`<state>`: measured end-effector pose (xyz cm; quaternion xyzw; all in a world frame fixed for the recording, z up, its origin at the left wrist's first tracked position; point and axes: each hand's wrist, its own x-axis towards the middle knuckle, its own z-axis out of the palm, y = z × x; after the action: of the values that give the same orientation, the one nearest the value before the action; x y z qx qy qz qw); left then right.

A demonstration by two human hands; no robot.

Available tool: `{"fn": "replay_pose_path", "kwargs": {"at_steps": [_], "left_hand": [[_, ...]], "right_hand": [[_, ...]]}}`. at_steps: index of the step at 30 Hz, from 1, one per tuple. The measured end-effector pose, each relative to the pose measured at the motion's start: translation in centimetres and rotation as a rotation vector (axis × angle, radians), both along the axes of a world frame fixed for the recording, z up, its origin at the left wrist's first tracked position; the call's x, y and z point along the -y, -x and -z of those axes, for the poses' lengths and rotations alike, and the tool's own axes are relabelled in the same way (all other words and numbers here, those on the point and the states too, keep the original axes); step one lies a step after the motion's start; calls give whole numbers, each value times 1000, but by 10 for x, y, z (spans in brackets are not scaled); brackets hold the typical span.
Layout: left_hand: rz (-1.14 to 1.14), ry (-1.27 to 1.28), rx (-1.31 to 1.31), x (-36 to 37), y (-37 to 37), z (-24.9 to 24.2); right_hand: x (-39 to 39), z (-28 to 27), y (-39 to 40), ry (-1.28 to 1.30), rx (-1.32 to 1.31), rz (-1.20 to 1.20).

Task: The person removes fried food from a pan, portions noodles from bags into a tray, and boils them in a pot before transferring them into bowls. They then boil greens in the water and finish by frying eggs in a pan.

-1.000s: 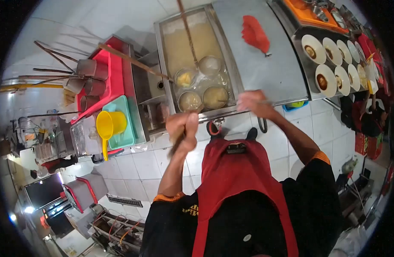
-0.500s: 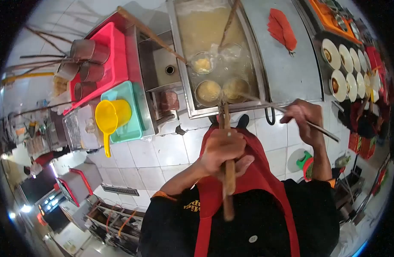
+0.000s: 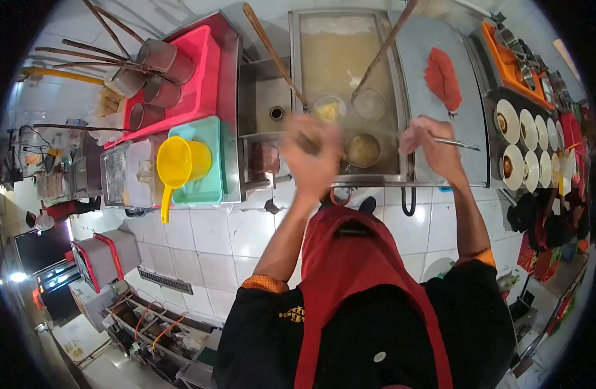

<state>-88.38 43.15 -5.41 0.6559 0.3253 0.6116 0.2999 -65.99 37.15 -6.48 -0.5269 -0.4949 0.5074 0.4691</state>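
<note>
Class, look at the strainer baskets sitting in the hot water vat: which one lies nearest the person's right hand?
The basket in the near row, just left of the right hand; the others sit farther back or left.

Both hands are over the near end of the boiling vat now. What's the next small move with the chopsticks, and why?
Probably dip the chopsticks in the right hand into the near strainer basket and stir. That basket sits in the vat with food in it, and the tips point toward it. The left hand is blurred, so its grip is unclear.
</note>
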Motion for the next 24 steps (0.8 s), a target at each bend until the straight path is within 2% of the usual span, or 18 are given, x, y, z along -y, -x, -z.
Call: {"fn": "replay_pose_path", "kwargs": {"at_steps": [1,2,3,4,6,7,9,10,12,13,14,16,17,18,20,21,22,24], "left_hand": [[-137,97,142,-26,0,-2],[-342,-16,-83,-50,-1,-6],[-544,-124,-310,-68,-4,-9],[-531,-131,-301,-82,-13,-11],[-25,250,182,-100,-27,-14],[116,389,138,-105,-21,-14],[198,422,89,-92,-23,-7],[276,457,30,-79,-22,-3],[573,338,-241,-53,-13,-19],[707,362,-210,-43,-14,-9],[836,380,-176,-34,-17,1],[843,265,-140,-20,-19,-8],[856,159,-111,-11,-17,-12],[858,166,-108,-4,-14,-12],[861,287,-13,-1,-12,-13],[899,306,-54,-7,-7,-15],[901,304,-53,-10,-10,-17],[903,205,-111,-11,-13,-18]], "right_hand": [[-11,0,1,-124,132,36],[-24,3,1,-249,266,80],[-44,31,4,-303,385,34],[-60,54,11,-308,394,49],[-79,75,28,36,140,50],[-78,71,24,40,147,57],[-77,58,9,35,47,234],[-75,78,2,44,53,231],[-65,135,-4,-278,724,-2],[-66,91,3,-134,501,31],[-62,82,9,-133,508,27],[-54,72,20,-113,26,276],[-50,64,22,-52,695,31],[-46,52,25,-44,695,29],[-41,33,30,39,27,233],[-36,54,25,-85,157,267],[-36,57,27,-87,159,269],[-31,62,37,-122,747,-66]]}}
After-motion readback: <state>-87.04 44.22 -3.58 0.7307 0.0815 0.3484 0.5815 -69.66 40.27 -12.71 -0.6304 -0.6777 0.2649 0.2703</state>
